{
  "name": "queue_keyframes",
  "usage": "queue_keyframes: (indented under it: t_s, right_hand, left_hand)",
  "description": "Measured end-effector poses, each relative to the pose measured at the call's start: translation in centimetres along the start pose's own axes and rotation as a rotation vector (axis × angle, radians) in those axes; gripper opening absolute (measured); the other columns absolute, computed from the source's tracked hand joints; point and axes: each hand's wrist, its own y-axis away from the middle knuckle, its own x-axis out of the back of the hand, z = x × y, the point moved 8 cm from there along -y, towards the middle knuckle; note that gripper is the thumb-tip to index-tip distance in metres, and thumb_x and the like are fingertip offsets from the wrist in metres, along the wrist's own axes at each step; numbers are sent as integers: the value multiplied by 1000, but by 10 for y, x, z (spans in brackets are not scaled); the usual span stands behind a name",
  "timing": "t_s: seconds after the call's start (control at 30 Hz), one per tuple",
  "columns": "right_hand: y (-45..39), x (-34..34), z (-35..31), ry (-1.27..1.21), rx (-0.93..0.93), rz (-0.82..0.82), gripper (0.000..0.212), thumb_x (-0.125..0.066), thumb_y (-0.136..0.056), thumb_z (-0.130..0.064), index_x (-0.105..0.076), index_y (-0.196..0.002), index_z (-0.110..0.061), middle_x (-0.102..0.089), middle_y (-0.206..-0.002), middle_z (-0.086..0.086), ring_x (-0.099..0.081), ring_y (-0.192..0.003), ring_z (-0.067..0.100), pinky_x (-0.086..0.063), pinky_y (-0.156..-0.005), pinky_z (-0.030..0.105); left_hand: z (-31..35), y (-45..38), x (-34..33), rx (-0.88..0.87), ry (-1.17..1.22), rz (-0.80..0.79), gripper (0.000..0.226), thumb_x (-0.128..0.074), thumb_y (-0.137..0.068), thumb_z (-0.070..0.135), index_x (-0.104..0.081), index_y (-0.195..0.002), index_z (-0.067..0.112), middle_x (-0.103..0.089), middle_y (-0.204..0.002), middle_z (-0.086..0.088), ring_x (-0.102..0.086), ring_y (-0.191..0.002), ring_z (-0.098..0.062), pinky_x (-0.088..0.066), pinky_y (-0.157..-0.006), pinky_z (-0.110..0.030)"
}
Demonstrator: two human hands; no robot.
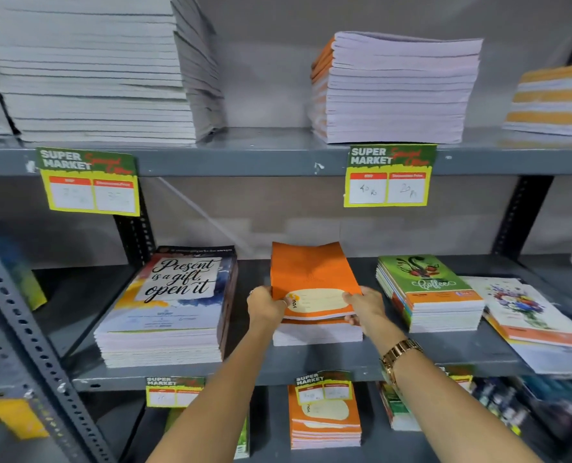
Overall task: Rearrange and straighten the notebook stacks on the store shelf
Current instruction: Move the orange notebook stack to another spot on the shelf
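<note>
Hands both clamped: your left hand point(266, 307) and right hand point(365, 309) grip one orange notebook point(311, 275), lifted off the orange stack point(318, 332); two stacks flank your grip.

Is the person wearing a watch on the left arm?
No, the gold watch sits on the wrist of the right hand, while the left hand has a bare wrist.

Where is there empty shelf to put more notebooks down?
Middle shelf: bare room left of the "Present is a gift" stack. Top shelf: bare between the white stack and the orange-spined stack. Crowded right of the green Coffee stack.
</note>
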Motion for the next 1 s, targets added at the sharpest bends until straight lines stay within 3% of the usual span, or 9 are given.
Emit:
queue_keyframes:
  t_s: [0.17, 0.3, 0.43, 0.6, 0.7, 0.8, 1.0]
  right_hand:
    - [-6, 4, 2, 223, 78, -14, 12, -63, -87, -18, -57, -84, -8, -62, -69, 9, -55, -39, 16, -42, -36, 22]
    - [-7, 4, -4, 420, 111, 17, 21, -67, -84, -25, -54, -82, -8, -69, -82, 13, -60, -45, 15, -42, -38, 20]
    - [-4, 0, -9, 530, 151, 35, 27, -69, -82, -29, -59, -90, -5, -68, -97, 15, -66, -87, 29, -49, -65, 30]
    - [3, 1, -15, 680, 200, 85, 34, -67, -83, -38, -62, -95, -7, -67, -103, 12, -62, -86, 25, -43, -61, 28]
    - [8, 14, -26, 835, 250, 171, 42, -65, -80, -48, -62, -101, -11, -62, -109, 10, -63, -97, 27, -45, -66, 30]
    - [10, 43, -42, 786, 379, 298, 38, -64, -83, -43, -61, -104, -10, -64, -108, 12, -63, -98, 30, -49, -70, 32]
    - [-5, 128, -43, 703, 449, 498, 27, -59, -87, -23, -62, -110, -9, -62, -114, 16, -57, -103, 37, -49, -78, 39]
  left_hand:
    - [-6, 1, -15, -13, -101, -7, 29, -66, -85, 14, -61, -111, 1, -67, -115, -17, -64, -103, -31, -52, -91, -41]
    - [-5, -1, -18, -26, -177, -29, 30, -64, -86, 18, -60, -112, 3, -64, -116, -18, -63, -104, -31, -51, -94, -43]
    - [-4, -3, -14, -41, -293, -8, 30, -61, -88, 21, -60, -112, 3, -56, -121, -19, -62, -103, -31, -50, -94, -40]
    - [-4, 0, -12, -65, -423, 10, 37, -59, -89, 31, -56, -116, 6, -53, -126, -17, -60, -107, -32, -48, -94, -41]
    - [8, 3, -6, -103, -609, 142, 40, -59, -87, 35, -54, -117, 9, -55, -127, -13, -52, -118, -30, -38, -101, -48]
    - [34, 8, -11, -207, -616, 238, 37, -53, -90, 35, -54, -116, 9, -56, -126, -12, -50, -119, -29, -36, -101, -49]
    - [87, 25, -68, -412, -477, 179, 36, -49, -93, 29, -52, -122, 7, -56, -128, -13, -50, -119, -30, -41, -95, -42]
